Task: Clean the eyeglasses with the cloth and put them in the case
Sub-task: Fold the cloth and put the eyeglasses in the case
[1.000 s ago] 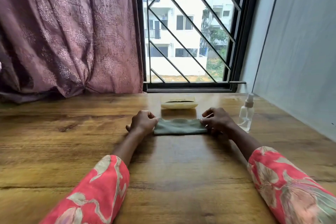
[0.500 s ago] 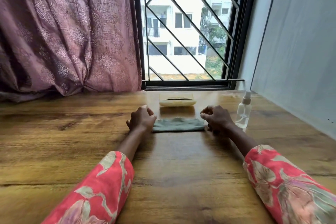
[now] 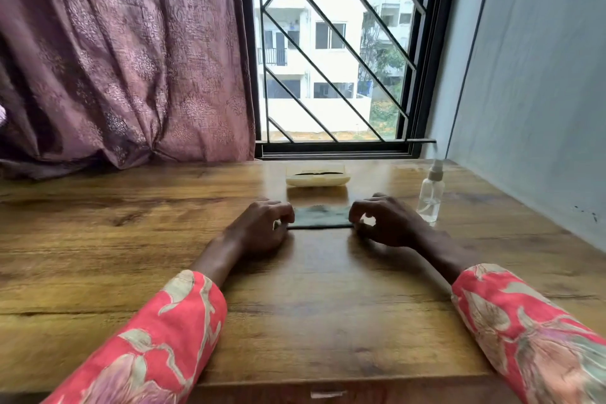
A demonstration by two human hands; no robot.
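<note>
A folded grey-green cloth point(image 3: 319, 216) lies flat on the wooden table point(image 3: 311, 298). My left hand point(image 3: 262, 228) is at its left end, fingers curled, pinching the near left corner. My right hand point(image 3: 385, 223) is at the right end, thumb and fingers curved and pinching the near right corner. Beyond the cloth, near the window, sits a pale translucent case point(image 3: 317, 180). The dark eyeglasses point(image 3: 316, 171) show inside it. Whether the case's lid is closed is unclear.
A small clear spray bottle point(image 3: 430, 197) stands just right of my right hand. A barred window point(image 3: 331, 52) and a mauve curtain point(image 3: 121, 52) close off the back of the table. A grey wall point(image 3: 531, 82) runs along the right edge.
Both hands have drawn slightly inward over the ends of the cloth, so less of it shows between them. My right hand's fingers have loosened into a curve. The case and bottle have not moved.
</note>
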